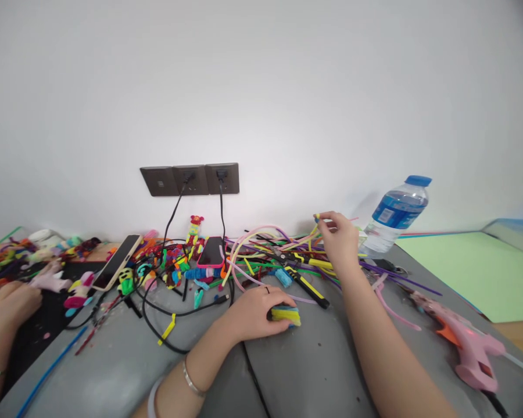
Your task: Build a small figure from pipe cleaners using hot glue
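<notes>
My left hand (258,313) rests low over the grey table, its fingers curled around a fuzzy yellow and blue bundle (286,315) that looks like pipe cleaner. Raised over the back of the table, my right hand (337,235) is closed in a pinch with a tiny yellow and blue bit (316,218) at the fingertips; what exactly it is I cannot make out. Below that hand lies a heap of loose pipe cleaners (261,241) in many colours. A black and yellow utility knife (307,287) and a small blue piece (283,277) sit between my hands.
A pink glue gun (473,348) lies at the right, near a tilted water bottle (394,215) and green paper (453,270). Two phones (211,252), black cables (146,302) and small fuzzy figures (125,281) crowd the left. Another person's hand (15,307) is at far left.
</notes>
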A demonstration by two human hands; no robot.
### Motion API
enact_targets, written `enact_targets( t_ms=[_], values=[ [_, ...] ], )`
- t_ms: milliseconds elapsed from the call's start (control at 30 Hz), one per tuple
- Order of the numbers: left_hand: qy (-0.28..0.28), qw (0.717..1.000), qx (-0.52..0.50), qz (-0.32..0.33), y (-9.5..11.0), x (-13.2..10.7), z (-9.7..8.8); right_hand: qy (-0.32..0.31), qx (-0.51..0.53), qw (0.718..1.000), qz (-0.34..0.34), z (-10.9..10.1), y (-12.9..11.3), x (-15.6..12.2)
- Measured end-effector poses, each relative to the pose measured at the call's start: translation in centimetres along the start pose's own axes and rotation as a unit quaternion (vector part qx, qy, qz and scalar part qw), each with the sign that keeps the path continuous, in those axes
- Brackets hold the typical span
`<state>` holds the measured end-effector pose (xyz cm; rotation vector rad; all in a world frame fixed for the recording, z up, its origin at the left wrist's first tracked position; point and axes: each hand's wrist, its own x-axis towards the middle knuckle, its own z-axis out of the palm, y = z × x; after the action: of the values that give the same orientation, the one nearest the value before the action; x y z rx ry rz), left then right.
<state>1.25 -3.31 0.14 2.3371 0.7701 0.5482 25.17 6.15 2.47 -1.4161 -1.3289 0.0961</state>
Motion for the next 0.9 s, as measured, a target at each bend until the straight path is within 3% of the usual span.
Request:
enact_targets(
  t_ms=[100,233,433,900],
  values=[
    [0.001,1.000,0.002,-0.004,0.0,0.0,0.0,0.021,0.107,0.994,0.013,0.0,-0.8,0.0],
    [0.000,1.000,0.004,-0.008,0.2,0.0,0.0,0.083,0.183,0.977,-0.066,0.1,-1.7,-0.1],
    [0.000,1.000,0.003,-0.006,0.0,0.0,0.1,0.127,0.227,0.955,-0.144,-0.4,-3.2,0.0],
    [0.001,1.000,0.004,-0.008,0.0,-0.1,0.1,0.247,0.273,0.910,-0.191,-3.1,-8.0,0.4]
  ],
)
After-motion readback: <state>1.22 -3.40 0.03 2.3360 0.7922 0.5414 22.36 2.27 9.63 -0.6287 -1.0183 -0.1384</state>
